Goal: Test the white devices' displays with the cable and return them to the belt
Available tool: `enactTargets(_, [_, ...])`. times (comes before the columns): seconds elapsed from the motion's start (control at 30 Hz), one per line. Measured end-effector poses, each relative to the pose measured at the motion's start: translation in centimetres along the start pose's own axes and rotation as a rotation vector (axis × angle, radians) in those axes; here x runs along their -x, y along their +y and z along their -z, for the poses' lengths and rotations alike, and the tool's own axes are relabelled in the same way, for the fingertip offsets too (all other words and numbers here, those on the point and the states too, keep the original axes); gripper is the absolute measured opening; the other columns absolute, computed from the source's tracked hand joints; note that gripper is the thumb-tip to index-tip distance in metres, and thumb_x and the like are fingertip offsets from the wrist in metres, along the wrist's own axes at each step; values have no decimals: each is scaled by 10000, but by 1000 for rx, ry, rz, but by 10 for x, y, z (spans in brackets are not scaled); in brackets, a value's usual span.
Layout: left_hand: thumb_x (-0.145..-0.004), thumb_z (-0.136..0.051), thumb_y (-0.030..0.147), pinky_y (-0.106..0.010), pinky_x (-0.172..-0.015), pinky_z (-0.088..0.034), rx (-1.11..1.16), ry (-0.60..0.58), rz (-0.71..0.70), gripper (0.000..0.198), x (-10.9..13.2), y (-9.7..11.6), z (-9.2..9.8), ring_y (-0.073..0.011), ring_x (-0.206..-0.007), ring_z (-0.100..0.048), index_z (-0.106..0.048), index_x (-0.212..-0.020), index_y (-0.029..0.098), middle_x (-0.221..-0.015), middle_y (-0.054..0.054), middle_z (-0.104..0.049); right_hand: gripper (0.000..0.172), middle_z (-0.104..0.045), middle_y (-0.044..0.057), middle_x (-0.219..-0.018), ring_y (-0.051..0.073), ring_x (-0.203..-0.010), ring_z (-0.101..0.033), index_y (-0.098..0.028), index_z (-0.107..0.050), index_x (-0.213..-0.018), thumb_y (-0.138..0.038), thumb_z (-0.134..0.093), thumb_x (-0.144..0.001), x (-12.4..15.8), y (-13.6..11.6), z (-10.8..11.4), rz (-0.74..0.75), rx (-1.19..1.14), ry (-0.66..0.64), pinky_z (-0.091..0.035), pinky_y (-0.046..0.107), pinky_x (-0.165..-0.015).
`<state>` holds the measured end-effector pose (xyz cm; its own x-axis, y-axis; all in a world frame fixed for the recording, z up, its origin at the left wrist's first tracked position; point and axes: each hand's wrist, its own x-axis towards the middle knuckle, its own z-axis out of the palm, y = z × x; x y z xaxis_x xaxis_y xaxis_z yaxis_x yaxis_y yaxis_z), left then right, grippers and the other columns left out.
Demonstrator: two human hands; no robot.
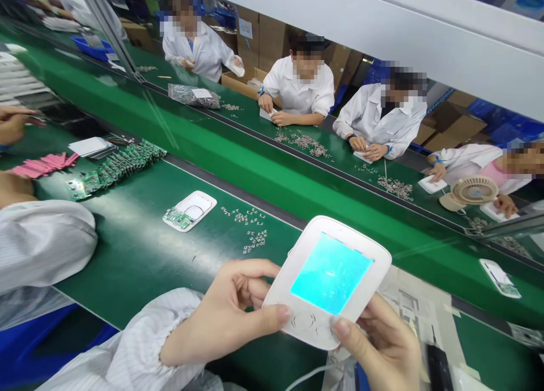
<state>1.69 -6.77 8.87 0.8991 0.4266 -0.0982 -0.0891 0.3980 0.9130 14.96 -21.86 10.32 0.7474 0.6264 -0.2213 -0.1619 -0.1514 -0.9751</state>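
Note:
I hold a white plastic device shell [328, 280] with a pale blue screen window in both hands, above the near edge of the green belt. My left hand [232, 311] grips its left side, thumb pressed on the front near the buttons. My right hand [382, 345] grips the lower right corner with the thumb on top. On the belt ahead lies another white shell [190, 210] turned open, a green circuit board inside it. Several small metal parts [251, 228] are scattered just right of it.
A row of green circuit boards [117, 169], pink strips [45, 165] and a white card lie at the left, beside a neighbour's white sleeve [42, 238]. Across the belt [297, 192], several people in white coats work over small parts; a small fan [472, 191] stands there.

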Motion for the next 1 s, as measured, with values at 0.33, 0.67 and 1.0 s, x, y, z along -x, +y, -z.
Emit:
enactTargets(0.33, [-778, -717, 180, -147, -521, -489, 22, -23, -33, 149, -4, -8, 6, -149, -593, -699, -681, -921, 159, -703, -44, -746, 281, -672, 10, -650, 151, -577, -605, -276, -777, -895, -396, -816, -644, -1, -3, -4, -23, -22, -2, -489, 173, -426])
enactTargets(0.67, [-700, -722, 68, -140, -571, -491, 61, -57, -126, 205, -4, 1, 4, -123, -631, -688, -676, -847, 203, -740, 22, -746, 292, -713, 9, -699, 133, -553, -596, -276, -773, -907, -394, -818, -644, -2, -4, -9, -15, -51, 7, -489, 164, -412])
enactTargets(1.0, [-669, -757, 130, -179, -531, -503, -34, 81, -99, 141, -6, -6, 8, -151, -578, -675, -661, -751, 193, -684, -5, -739, 291, -712, 17, -689, 155, -564, -621, -266, -770, -929, -397, -801, -670, -5, 2, -10, 24, 4, -22, -523, 193, -428])
